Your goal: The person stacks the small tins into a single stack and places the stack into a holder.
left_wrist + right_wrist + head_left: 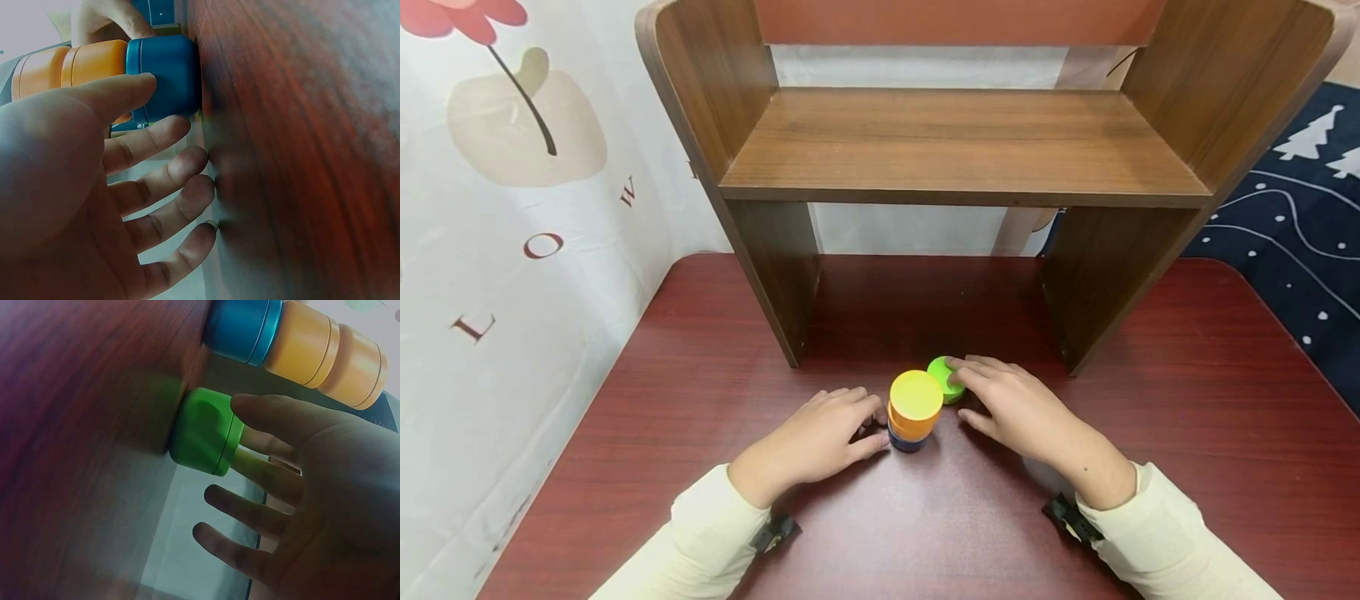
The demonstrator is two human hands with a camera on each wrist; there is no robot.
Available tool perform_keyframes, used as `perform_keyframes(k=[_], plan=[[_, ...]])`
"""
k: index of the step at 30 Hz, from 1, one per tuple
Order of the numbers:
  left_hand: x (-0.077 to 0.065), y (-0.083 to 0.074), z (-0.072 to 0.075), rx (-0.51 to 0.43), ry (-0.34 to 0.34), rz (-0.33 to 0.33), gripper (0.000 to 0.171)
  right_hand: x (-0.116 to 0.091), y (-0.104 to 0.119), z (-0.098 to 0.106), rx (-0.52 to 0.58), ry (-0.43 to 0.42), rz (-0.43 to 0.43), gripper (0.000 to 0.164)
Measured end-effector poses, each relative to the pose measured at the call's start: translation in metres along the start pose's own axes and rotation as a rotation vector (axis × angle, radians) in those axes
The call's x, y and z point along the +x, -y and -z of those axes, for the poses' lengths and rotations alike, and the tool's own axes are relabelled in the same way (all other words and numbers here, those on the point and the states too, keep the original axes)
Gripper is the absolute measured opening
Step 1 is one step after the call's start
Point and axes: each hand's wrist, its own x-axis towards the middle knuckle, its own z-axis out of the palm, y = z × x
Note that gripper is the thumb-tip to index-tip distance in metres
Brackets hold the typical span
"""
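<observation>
The left hand point(820, 442) is resting loosely open, thumb and forefinger beside the blue jar point(165, 81), gripping nothing, probably for steadying the stack point(916, 396). The right hand point(1015, 408) is lying half open around the green jar point(203, 431), likely for guiding it; whether the thumb is pressing, I cannot tell. All are standing well inside the tabletop's point(625, 433) side edges, before the wooden shelf point(966, 142). Jars are numbering four: one green, one blue, two orange jars point(94, 59) stacked on the blue.

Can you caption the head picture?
Left hand beside the three-tub tower, right hand at the green tub.
</observation>
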Motion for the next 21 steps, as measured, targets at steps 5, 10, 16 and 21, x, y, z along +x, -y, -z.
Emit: perform_keyframes(k=[5,10,16,21], plan=[[0.0002,0.0002,0.0003,0.007,-0.003,-0.006,0.021,0.0005,-0.0004,0.0005,-0.001,-0.013,0.007,0.035],[0.0001,0.0001,0.0004,0.013,-0.003,-0.012,0.021,0.0008,-0.0005,0.0005,-0.002,-0.022,0.012,0.034],[0.0001,0.0003,0.0008,0.01,0.0,-0.009,0.021,0.0018,0.0006,0.0002,-0.012,-0.021,0.001,0.039],[0.0002,0.0007,0.0006,0.007,0.002,-0.008,0.021,0.0024,0.0011,0.0001,0.008,-0.025,-0.004,0.048]])
